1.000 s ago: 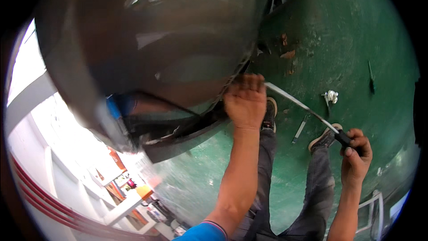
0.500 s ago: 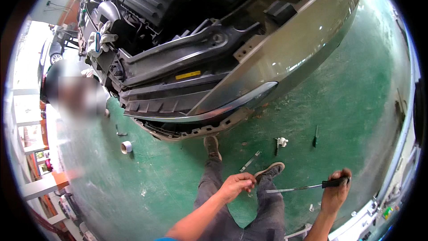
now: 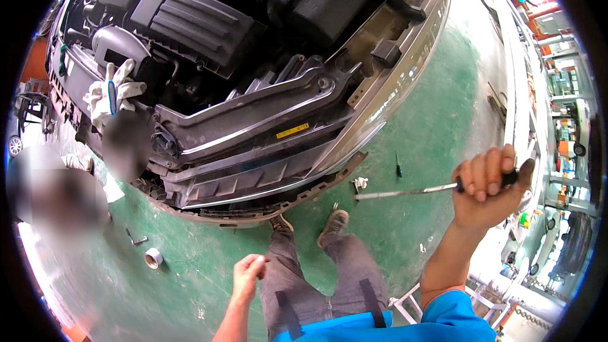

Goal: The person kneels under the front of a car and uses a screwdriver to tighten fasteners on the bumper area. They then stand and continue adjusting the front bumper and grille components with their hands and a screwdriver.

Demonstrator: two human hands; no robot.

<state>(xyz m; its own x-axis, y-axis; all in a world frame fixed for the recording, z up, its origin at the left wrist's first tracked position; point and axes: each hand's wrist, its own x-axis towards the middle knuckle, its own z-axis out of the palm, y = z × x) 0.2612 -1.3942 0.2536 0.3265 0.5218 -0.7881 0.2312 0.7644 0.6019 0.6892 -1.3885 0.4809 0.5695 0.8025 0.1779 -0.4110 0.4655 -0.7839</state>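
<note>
My right hand [image 3: 486, 191] is raised at the right, its fingers wrapped round the dark handle of a long screwdriver [image 3: 411, 192]. The metal shaft points left, with its tip in the air above the green floor. My left hand [image 3: 248, 276] hangs low beside my thigh, fingers curled together; whatever lies inside them, if anything, is hidden. Ahead of both hands, apart from them, stands the front of a car [image 3: 253, 180] with its engine bay open. The headlight area [image 3: 247, 133] shows a black panel with a yellow label.
White work gloves [image 3: 113, 92] lie on the car's front left. On the floor are a tape roll [image 3: 153, 258], an angled metal tool [image 3: 135, 238], a small white part [image 3: 360, 182] and another screwdriver [image 3: 398, 166]. A blurred person [image 3: 57, 206] is at the left. A white frame [image 3: 408, 304] stands behind my right.
My right hand has risen and moved forward with the screwdriver. My left hand has drawn away leftward from the shaft's tip. The view has shifted, bringing more of the engine bay in.
</note>
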